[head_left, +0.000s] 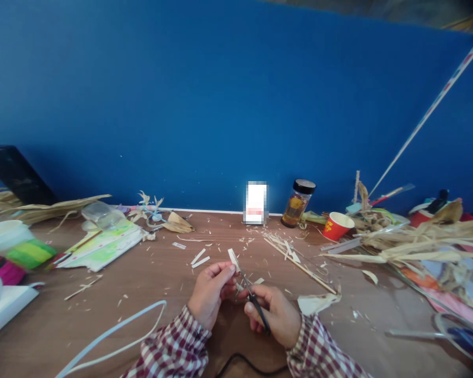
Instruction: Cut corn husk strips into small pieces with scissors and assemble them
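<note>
My left hand pinches a small pale strip between thumb and fingers, its upper end sticking up past the fingertips. Black-handled scissors are in my right hand, with the blades pointing up and left against or close beside the strip. Whether the blades touch it I cannot tell. Two short white strips lie on the brown table just beyond my left hand. Pale scraps are scattered around both hands.
A jar with a black lid, a red paper cup and a bright, blurred-out upright object stand by the blue partition. Dried husks pile up at right. A white cord loops at front left.
</note>
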`<state>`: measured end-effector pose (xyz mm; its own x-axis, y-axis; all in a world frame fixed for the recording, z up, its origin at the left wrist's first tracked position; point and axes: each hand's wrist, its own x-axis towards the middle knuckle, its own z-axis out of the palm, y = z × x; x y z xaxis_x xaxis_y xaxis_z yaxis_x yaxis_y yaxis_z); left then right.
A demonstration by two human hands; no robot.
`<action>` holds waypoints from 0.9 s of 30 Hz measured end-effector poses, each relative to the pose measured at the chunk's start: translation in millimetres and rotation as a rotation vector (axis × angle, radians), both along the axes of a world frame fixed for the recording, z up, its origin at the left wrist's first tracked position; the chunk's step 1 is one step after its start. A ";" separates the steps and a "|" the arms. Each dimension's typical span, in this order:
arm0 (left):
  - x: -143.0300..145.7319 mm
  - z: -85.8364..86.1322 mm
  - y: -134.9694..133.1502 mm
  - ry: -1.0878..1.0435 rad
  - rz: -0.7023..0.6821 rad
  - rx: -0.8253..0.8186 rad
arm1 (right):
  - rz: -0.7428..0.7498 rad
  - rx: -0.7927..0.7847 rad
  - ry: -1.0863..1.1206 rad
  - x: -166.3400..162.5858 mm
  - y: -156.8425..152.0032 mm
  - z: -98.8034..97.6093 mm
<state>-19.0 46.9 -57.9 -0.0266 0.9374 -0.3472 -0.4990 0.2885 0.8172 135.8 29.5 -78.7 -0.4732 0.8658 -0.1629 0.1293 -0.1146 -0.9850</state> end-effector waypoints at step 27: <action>0.9 -0.3 0.6 0.002 -0.004 0.008 | -0.009 0.005 -0.006 -1.7 1.2 -4.5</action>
<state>-18.2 47.5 -58.2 -0.0233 0.9402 -0.3400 -0.4961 0.2843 0.8204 134.1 30.7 -83.2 -0.4645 0.8708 -0.1611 0.1339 -0.1108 -0.9848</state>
